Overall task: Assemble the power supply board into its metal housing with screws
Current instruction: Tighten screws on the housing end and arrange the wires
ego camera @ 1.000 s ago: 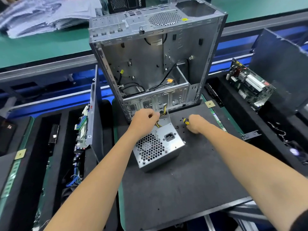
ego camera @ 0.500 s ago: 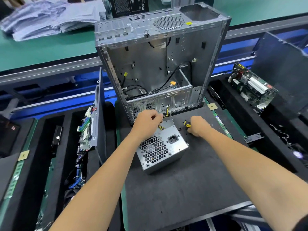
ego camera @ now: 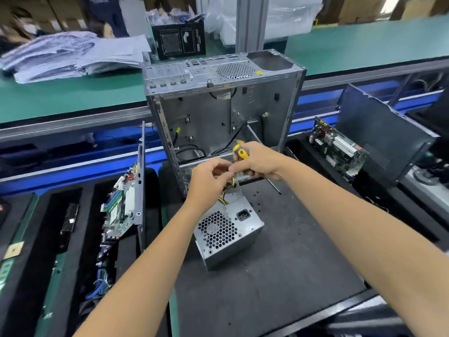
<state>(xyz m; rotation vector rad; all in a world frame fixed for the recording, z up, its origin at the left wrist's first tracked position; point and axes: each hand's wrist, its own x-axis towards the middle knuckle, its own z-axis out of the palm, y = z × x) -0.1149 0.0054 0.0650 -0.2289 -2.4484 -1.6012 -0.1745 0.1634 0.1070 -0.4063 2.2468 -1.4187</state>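
While right hand (ego camera: pixel 261 162) grips screwdriver (ego camera: pixel 243 154) and left hand (ego camera: pixel 210 177) pinches something unclear, power supply (ego camera: pixel 228 231) sits unmounted outside case (ego camera: pixel 223 105); screws remain.

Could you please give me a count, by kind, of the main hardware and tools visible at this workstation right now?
Open grey metal computer cases: 1
Silver boxed power supply units with honeycomb fan grille: 1
Yellow-and-black-handled screwdrivers: 1, gripped by the right hand
Bare green circuit boards: 2, one left, one right
Black retail boxes: 1
Total: 6
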